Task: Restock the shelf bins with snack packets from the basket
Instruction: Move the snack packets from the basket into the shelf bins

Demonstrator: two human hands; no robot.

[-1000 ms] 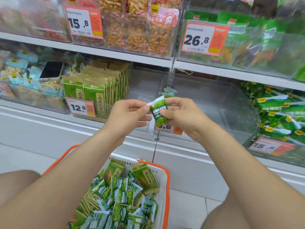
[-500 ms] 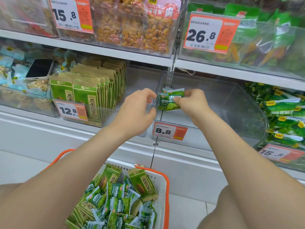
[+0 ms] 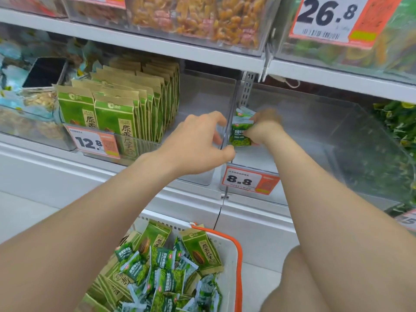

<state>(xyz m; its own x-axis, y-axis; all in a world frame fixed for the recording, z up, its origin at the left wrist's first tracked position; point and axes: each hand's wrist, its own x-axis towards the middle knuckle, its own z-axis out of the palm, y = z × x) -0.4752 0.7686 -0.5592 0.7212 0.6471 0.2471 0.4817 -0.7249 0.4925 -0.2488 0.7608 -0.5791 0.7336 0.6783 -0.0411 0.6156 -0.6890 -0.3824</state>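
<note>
Pinches a small green-pea packet by its right edge with the fingers of the right hand, blurred but plainly clenched on the wrapper. Holds it upright, label outward, in the front left corner of a clear shelf bin, just above the 8.8 price tag and right behind the bin's see-through left wall. Reaches with the left hand to the near side of that wall, fingers spread and loosely curved, grasping nothing; thumb tip close to the packet's lower corner, contact impossible to tell. To the left, a neighbouring bin packed with upright green-and-kraft seed pouches behind a 12.8 tag. Farther left, a dark phone lying on loose snacks in another bin. To the right, green packets with yellow marks in the next bin. On the shelf above, orange-brown snacks and a 26.8 tag. Below, between the forearms, a white basket with an orange handle, heaped with more small green packets and a few larger seed pouches.
</note>
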